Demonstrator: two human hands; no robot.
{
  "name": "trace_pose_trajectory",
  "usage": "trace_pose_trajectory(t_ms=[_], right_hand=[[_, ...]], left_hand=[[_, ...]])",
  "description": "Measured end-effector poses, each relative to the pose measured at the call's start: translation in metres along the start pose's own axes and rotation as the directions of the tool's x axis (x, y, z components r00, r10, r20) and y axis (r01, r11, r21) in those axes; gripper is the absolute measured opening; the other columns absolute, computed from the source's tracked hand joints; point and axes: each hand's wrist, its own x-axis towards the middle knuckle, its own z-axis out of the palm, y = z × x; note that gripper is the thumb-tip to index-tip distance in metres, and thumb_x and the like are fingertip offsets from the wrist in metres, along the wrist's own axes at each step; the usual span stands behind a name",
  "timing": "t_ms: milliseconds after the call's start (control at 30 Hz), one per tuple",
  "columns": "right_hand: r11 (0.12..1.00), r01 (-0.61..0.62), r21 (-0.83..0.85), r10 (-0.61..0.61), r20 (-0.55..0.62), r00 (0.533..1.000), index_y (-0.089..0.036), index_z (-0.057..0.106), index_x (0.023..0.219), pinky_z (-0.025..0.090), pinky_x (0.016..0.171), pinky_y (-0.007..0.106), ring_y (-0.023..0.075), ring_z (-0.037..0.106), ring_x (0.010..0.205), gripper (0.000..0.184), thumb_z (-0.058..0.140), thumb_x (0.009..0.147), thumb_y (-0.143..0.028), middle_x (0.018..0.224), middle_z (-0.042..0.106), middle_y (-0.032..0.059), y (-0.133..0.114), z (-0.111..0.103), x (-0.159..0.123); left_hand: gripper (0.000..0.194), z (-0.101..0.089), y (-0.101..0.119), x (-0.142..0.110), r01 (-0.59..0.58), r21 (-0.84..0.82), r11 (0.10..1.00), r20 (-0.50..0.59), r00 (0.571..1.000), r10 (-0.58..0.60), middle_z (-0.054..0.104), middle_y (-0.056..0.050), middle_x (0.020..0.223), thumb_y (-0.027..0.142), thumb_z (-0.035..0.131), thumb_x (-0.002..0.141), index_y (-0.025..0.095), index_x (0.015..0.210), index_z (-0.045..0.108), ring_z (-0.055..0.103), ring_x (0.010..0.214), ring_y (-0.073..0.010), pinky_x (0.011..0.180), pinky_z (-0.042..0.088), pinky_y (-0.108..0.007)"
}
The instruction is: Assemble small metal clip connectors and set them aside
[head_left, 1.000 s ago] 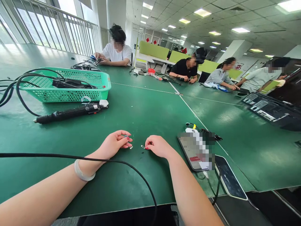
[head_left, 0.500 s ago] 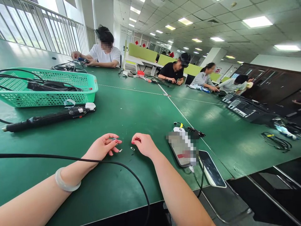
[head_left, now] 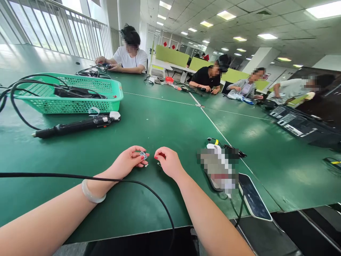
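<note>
Between the thumb and fingers of my left hand [head_left: 126, 163] is a small bluish-silver part [head_left: 143, 155], too small to identify. A pale bracelet [head_left: 92, 195] circles the left wrist. Close by on the right, the thumb and forefinger of my right hand [head_left: 172, 163] are pinched together; whatever they may hold cannot be made out. A tiny white piece [head_left: 159, 164] lies on the green table [head_left: 149, 206] just under the right fingertips. Another white bit [head_left: 146, 165] shows beside the left fingertips.
A green basket [head_left: 80, 106] with black cables stands at the left, a black electric screwdriver [head_left: 71, 127] before it. Across my left forearm runs a black cable [head_left: 66, 176]. Two phones, one white-edged [head_left: 254, 197], lie at the right. Several people sit around the table.
My hands have come closer together, and the bluish-silver part shows more fully in the left fingers. The whole scene has shifted rightward as the camera turned left.
</note>
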Motion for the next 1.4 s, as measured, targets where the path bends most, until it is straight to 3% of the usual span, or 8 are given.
trace_pose_trajectory(t_ms=[233, 500, 700, 933, 1167, 1400], right_hand=[[0.995, 0.080, 0.056, -0.077, -0.064, 0.995, -0.021, 0.061, 0.072, 0.044, 0.065, 0.026, 0.0123, 0.054, 0.066, 0.011, 0.054, 0.079, -0.017, 0.074, 0.064, -0.0002, -0.011, 0.007, -0.005], [0.986, 0.166, 0.031, -0.165, -0.047, 0.985, -0.021, 0.063, 0.076, 0.048, 0.067, 0.026, 0.0119, 0.058, 0.069, 0.009, 0.056, 0.078, -0.016, 0.079, 0.068, 0.0005, -0.017, 0.009, -0.010], [0.971, 0.220, -0.094, -0.225, -0.043, 0.973, -0.023, 0.067, 0.090, 0.049, 0.073, 0.026, 0.0124, 0.062, 0.077, 0.012, 0.059, 0.082, -0.019, 0.087, 0.070, 0.0010, -0.016, 0.009, -0.013], [0.886, 0.318, -0.337, -0.348, -0.033, 0.937, -0.022, 0.070, 0.095, 0.048, 0.077, 0.030, 0.0153, 0.061, 0.078, 0.022, 0.049, 0.091, -0.021, 0.084, 0.073, 0.0030, -0.015, 0.015, -0.015], [0.827, 0.297, -0.478, -0.320, 0.034, 0.947, -0.018, 0.066, 0.114, 0.044, 0.077, 0.033, 0.0178, 0.063, 0.078, 0.034, 0.037, 0.095, -0.020, 0.086, 0.073, 0.0074, -0.018, 0.020, -0.020], [0.894, 0.188, -0.406, -0.207, -0.003, 0.978, -0.019, 0.066, 0.115, 0.045, 0.081, 0.036, 0.0207, 0.065, 0.082, 0.031, 0.044, 0.093, -0.024, 0.088, 0.074, 0.0079, -0.017, 0.021, -0.018]], left_hand=[[0.027, 0.002, 0.000, -0.001, -0.032, -0.102, 0.994, 0.048, 0.998, 0.037, 0.071, -0.003, 0.082, 0.018, 0.071, 0.073, 0.016, 0.091, 0.051, 0.067, 0.076, -0.0121, 0.075, 0.049, -0.027], [0.024, 0.002, -0.001, -0.003, -0.008, -0.086, 0.996, 0.102, 0.995, 0.017, 0.070, -0.001, 0.077, 0.024, 0.068, 0.077, 0.017, 0.094, 0.053, 0.067, 0.074, -0.0113, 0.076, 0.051, -0.026], [0.028, 0.002, -0.002, -0.003, -0.022, -0.103, 0.994, 0.111, 0.993, 0.033, 0.070, -0.001, 0.075, 0.027, 0.072, 0.075, 0.017, 0.092, 0.053, 0.067, 0.074, -0.0117, 0.075, 0.052, -0.026], [0.026, 0.000, -0.005, 0.000, -0.022, -0.108, 0.994, 0.116, 0.993, 0.035, 0.071, 0.000, 0.074, 0.026, 0.070, 0.077, 0.017, 0.092, 0.051, 0.067, 0.075, -0.0108, 0.075, 0.052, -0.024], [0.026, 0.000, -0.003, -0.002, -0.016, -0.082, 0.997, 0.093, 0.995, 0.024, 0.071, -0.001, 0.072, 0.027, 0.070, 0.077, 0.017, 0.093, 0.052, 0.068, 0.075, -0.0122, 0.076, 0.053, -0.026], [0.022, -0.001, -0.003, -0.002, 0.019, -0.113, 0.993, 0.100, 0.995, -0.008, 0.072, -0.003, 0.075, 0.024, 0.068, 0.080, 0.017, 0.095, 0.053, 0.068, 0.071, -0.0111, 0.075, 0.054, -0.025]])
